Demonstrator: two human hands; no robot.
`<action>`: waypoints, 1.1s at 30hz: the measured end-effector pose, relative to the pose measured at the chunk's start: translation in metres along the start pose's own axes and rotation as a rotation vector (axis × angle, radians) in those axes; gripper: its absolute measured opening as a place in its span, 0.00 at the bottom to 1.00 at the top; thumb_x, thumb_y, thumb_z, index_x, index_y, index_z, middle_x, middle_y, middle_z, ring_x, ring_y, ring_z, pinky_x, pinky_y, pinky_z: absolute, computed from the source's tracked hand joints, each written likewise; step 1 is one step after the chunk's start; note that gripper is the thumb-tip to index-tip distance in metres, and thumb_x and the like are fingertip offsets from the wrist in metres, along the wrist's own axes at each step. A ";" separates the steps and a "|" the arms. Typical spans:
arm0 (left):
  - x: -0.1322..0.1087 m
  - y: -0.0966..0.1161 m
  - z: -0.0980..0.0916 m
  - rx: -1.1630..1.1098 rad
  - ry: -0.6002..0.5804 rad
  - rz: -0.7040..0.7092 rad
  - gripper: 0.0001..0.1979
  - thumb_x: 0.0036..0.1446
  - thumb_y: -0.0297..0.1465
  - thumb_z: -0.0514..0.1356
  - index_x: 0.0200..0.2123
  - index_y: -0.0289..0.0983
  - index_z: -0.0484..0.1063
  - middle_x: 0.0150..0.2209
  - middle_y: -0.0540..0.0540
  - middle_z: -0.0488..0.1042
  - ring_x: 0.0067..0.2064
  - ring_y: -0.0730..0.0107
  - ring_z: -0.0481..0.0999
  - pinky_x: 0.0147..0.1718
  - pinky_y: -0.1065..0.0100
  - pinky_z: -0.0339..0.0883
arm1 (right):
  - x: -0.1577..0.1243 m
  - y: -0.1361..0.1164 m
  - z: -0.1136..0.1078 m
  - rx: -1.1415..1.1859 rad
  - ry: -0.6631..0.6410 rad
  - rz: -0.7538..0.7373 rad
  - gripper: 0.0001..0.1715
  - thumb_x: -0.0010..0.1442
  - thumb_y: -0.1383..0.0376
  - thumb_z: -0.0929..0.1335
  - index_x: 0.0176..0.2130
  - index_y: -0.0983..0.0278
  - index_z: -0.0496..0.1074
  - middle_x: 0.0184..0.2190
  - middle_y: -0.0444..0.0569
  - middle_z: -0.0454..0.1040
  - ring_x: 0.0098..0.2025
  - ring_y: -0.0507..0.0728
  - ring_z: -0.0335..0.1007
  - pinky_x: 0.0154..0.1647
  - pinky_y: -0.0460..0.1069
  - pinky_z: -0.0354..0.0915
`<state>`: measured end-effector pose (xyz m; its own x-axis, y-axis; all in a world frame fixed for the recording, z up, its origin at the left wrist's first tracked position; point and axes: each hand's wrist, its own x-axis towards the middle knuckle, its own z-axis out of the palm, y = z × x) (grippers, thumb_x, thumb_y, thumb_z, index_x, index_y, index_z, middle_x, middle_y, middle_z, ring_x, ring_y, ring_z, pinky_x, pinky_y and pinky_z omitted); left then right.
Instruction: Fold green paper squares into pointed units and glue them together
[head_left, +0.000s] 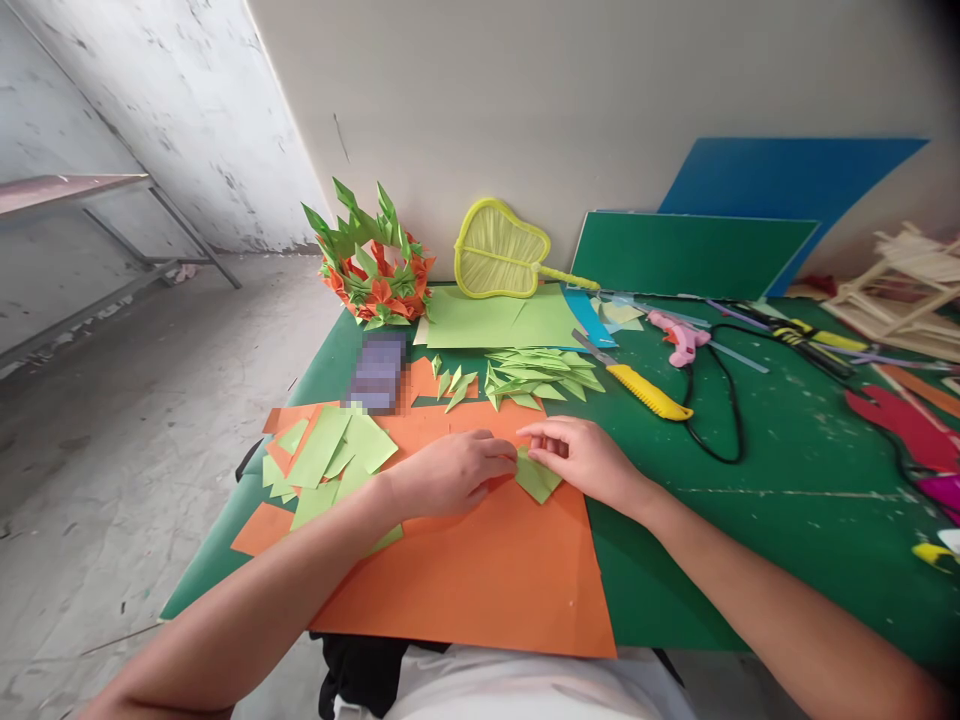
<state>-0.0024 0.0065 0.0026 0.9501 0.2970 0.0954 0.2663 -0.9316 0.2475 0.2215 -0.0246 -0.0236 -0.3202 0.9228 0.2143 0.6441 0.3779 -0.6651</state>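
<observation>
A small light-green folded paper piece (537, 478) lies on a large orange sheet (480, 570). My left hand (450, 472) rests on the orange sheet with its fingers curled, fingertips pinching the left edge of the green piece. My right hand (581, 455) presses on the piece's upper right with fingers held together. Behind them lies a pile of finished green folded points (541, 375), with a few smaller ones (452, 385) to its left.
Cut green paper rectangles (330, 455) lie left. An orange-and-green paper wreath (375, 262), yellow fan (501, 250), yellow utility knife (641, 387), pink glue gun (679, 338) with black cord, green and blue boards (690, 255) and a wooden stick frame (904, 285) sit on the green table (787, 470).
</observation>
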 end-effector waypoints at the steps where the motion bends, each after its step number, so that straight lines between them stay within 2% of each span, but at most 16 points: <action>1: 0.000 0.000 0.000 -0.006 -0.001 0.002 0.13 0.57 0.22 0.53 0.43 0.39 0.71 0.47 0.44 0.72 0.44 0.64 0.69 0.42 0.67 0.65 | -0.001 0.000 0.000 -0.006 -0.009 0.003 0.09 0.58 0.68 0.67 0.39 0.61 0.75 0.32 0.47 0.76 0.28 0.53 0.69 0.28 0.47 0.65; 4: 0.000 -0.001 -0.001 -0.016 -0.004 -0.001 0.13 0.58 0.22 0.53 0.44 0.39 0.71 0.48 0.45 0.71 0.44 0.64 0.70 0.42 0.67 0.65 | -0.002 0.000 -0.002 -0.027 -0.022 -0.050 0.08 0.59 0.69 0.66 0.33 0.61 0.75 0.32 0.47 0.76 0.32 0.53 0.71 0.30 0.47 0.66; 10: -0.001 -0.001 0.000 0.003 0.012 -0.014 0.12 0.60 0.23 0.53 0.43 0.39 0.72 0.49 0.43 0.69 0.42 0.66 0.71 0.39 0.68 0.66 | -0.001 0.006 -0.005 -0.126 -0.062 -0.282 0.12 0.65 0.67 0.63 0.34 0.62 0.75 0.32 0.48 0.76 0.37 0.55 0.71 0.37 0.49 0.66; 21: 0.000 -0.003 0.001 -0.045 0.020 0.008 0.12 0.60 0.22 0.53 0.42 0.38 0.72 0.48 0.44 0.71 0.43 0.65 0.70 0.42 0.68 0.64 | 0.001 0.007 -0.008 -0.290 -0.113 -0.472 0.17 0.68 0.67 0.58 0.37 0.64 0.75 0.34 0.52 0.75 0.37 0.56 0.67 0.37 0.50 0.65; 29: 0.001 0.003 0.000 -0.060 0.009 -0.034 0.12 0.59 0.22 0.53 0.43 0.38 0.71 0.49 0.44 0.72 0.44 0.64 0.71 0.43 0.67 0.65 | 0.001 0.009 -0.009 -0.388 -0.154 -0.523 0.16 0.67 0.70 0.58 0.40 0.66 0.74 0.36 0.52 0.74 0.38 0.56 0.66 0.37 0.49 0.64; 33: 0.002 0.005 0.003 -0.064 0.020 -0.068 0.15 0.61 0.23 0.51 0.49 0.38 0.68 0.50 0.44 0.71 0.45 0.65 0.72 0.43 0.67 0.65 | 0.001 0.007 -0.011 -0.369 -0.189 -0.499 0.16 0.67 0.70 0.59 0.40 0.65 0.74 0.37 0.52 0.74 0.39 0.57 0.66 0.38 0.50 0.65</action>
<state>0.0016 0.0015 0.0011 0.9266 0.3640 0.0948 0.3190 -0.8940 0.3146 0.2337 -0.0204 -0.0200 -0.7377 0.6135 0.2817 0.5721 0.7897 -0.2216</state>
